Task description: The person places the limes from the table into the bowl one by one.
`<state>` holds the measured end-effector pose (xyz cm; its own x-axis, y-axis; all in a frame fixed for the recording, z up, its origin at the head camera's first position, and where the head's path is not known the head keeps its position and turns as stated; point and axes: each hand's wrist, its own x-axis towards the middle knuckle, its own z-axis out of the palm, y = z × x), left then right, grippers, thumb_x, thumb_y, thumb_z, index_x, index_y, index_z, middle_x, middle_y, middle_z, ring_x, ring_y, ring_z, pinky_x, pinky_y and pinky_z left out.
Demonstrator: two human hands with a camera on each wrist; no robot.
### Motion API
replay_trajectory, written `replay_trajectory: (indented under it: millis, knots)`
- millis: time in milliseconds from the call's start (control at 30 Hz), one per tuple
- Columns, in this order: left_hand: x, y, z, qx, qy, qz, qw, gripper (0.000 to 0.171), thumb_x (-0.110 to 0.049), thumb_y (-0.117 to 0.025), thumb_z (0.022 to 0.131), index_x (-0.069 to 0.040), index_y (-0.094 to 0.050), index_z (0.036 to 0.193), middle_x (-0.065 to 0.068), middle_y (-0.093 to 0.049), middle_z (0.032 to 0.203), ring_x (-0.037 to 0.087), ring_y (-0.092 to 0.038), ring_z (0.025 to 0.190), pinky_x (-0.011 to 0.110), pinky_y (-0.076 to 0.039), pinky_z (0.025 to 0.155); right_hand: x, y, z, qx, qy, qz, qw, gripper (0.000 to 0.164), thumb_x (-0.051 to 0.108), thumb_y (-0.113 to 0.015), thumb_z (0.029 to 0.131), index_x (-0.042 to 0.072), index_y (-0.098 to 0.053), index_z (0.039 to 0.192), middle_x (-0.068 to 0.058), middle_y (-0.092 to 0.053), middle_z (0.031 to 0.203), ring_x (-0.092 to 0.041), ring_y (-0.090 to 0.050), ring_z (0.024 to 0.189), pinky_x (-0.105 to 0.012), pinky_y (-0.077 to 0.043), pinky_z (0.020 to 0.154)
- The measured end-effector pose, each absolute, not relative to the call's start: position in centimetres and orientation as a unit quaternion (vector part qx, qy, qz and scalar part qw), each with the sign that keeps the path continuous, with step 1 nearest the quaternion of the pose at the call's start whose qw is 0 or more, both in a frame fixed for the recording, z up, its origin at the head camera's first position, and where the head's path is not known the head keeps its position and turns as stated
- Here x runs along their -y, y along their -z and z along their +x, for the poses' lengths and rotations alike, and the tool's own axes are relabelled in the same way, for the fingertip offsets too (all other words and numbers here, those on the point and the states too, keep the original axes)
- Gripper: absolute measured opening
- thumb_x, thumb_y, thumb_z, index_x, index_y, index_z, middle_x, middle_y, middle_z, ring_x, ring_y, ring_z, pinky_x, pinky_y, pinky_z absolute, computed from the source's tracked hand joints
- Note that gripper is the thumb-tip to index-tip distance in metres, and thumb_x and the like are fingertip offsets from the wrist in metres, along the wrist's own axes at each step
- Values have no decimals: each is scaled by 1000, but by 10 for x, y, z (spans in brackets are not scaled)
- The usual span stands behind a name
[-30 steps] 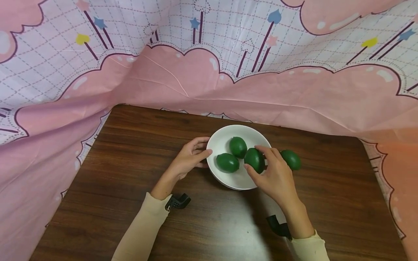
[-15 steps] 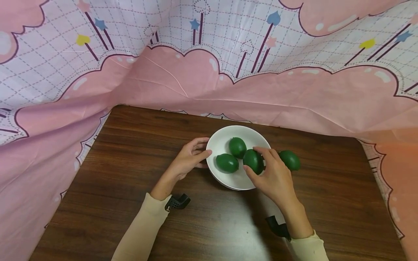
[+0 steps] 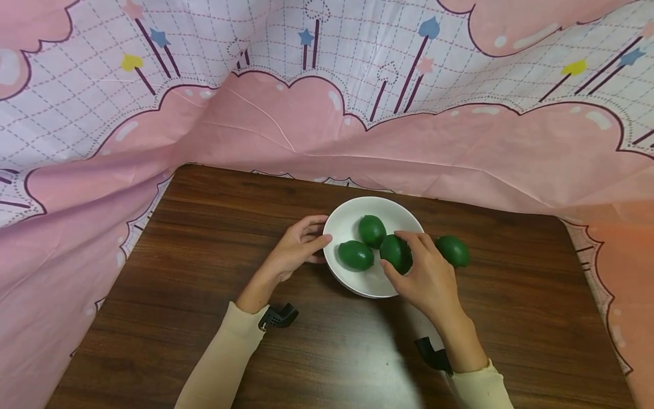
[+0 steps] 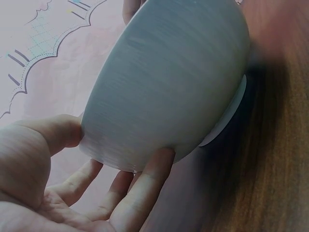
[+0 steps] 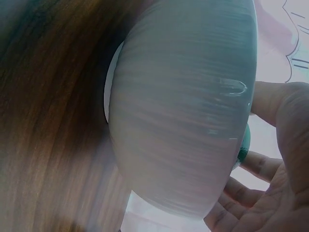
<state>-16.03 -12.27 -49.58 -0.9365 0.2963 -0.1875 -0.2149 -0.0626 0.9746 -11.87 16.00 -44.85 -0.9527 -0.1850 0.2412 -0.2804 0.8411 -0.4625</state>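
Observation:
A white bowl (image 3: 349, 224) stands on the table, with two green limes, one (image 3: 372, 231) behind the other (image 3: 356, 255), lying inside. My left hand (image 3: 291, 250) holds the bowl at its left side. Its thumb is at the rim, and its fingers lie against the outer wall, as the left wrist view shows. From the right, my right hand (image 3: 429, 272) reaches over the rim and grips a third lime (image 3: 393, 253) between thumb and fingers, low inside the bowl. In the right wrist view, a bit of green lime (image 5: 245, 145) shows past the rim.
Another lime (image 3: 453, 251) lies on the brown wooden table (image 3: 204, 238), to the right of the bowl and close beside the right hand. Pink and white patterned cloth (image 3: 306, 113) hangs behind the table's far edge and along its sides.
My right hand and the lime in it have shifted slightly to the left and down inside the bowl. The left hand and the bowl have stayed nearly where they were.

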Motion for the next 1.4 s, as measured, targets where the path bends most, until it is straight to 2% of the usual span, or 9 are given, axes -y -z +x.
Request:
replay_trajectory:
  millis: [467, 667, 733, 1000, 1400]
  knots:
    - [123, 496, -159, -665, -726, 27, 175, 52, -12, -67, 104, -11, -51, 153, 23, -55, 147, 35, -65, 124, 45, -67, 84, -159, 449, -115, 955, -250, 131, 90, 60, 32, -86, 85, 10, -65, 137, -19, -67, 130, -38, -71, 108, -59, -62, 75]
    - [122, 496, -159, -662, -728, 31, 176, 51, -12, -67, 104, -11, -51, 153, 23, -55, 147, 33, -65, 122, 46, -67, 85, -160, 448, -113, 952, -264, 124, 91, 62, 33, -86, 86, 9, -64, 139, -18, -67, 127, -35, -74, 96, -51, -61, 69]
    - [123, 496, -159, -662, -728, 32, 176, 52, -12, -67, 104, -11, -50, 153, 23, -55, 147, 32, -65, 122, 46, -67, 85, -160, 448, -113, 949, -276, 122, 94, 60, 31, -86, 87, 8, -64, 138, -19, -68, 125, -35, -74, 94, -50, -62, 70]
    - [124, 497, -160, -668, -722, 34, 178, 53, -13, -66, 105, -11, -49, 154, 24, -54, 149, 34, -65, 123, 47, -67, 85, -161, 446, -113, 925, -343, 129, 104, 45, 20, -82, 91, 5, -67, 132, -18, -69, 120, -33, -70, 107, -53, -66, 79]
    - [122, 497, -161, -661, -729, 30, 177, 53, -12, -66, 104, -10, -49, 154, 24, -54, 150, 34, -64, 124, 45, -67, 84, -167, 444, -115, 915, -366, 121, 123, 34, 19, -80, 93, 6, -71, 123, -16, -71, 116, -33, -72, 109, -51, -66, 79]
